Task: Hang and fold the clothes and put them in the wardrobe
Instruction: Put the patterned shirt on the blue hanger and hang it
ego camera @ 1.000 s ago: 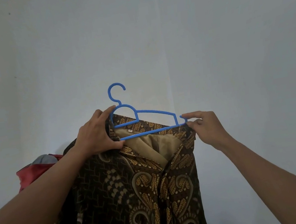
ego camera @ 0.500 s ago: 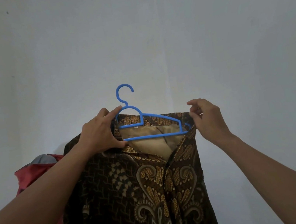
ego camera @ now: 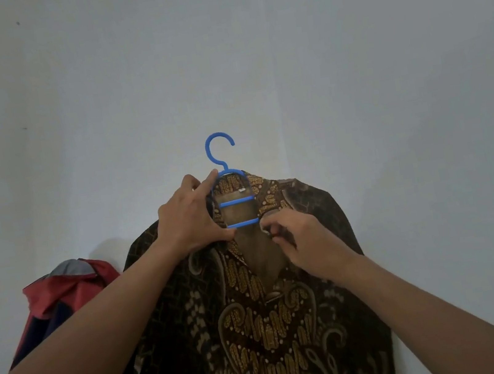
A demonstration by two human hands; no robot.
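Note:
A dark brown batik shirt (ego camera: 280, 320) with gold patterns hangs in front of me on a blue plastic hanger (ego camera: 225, 164), whose hook sticks up above the collar. Both shoulders of the shirt sit over the hanger. My left hand (ego camera: 189, 218) grips the left side of the collar together with the hanger's neck. My right hand (ego camera: 303, 242) pinches the right edge of the shirt's front opening just below the collar, fingers curled. The lower part of the shirt runs out of view.
A plain pale wall (ego camera: 248, 41) fills the background. A red and dark blue garment (ego camera: 62, 293) with a grey hood sits low at the left, behind my left forearm.
The right shoulder of the shirt has gone over the hanger's end, so the hanger now sits inside the shirt. My right hand moved from the hanger's right tip down to the front opening.

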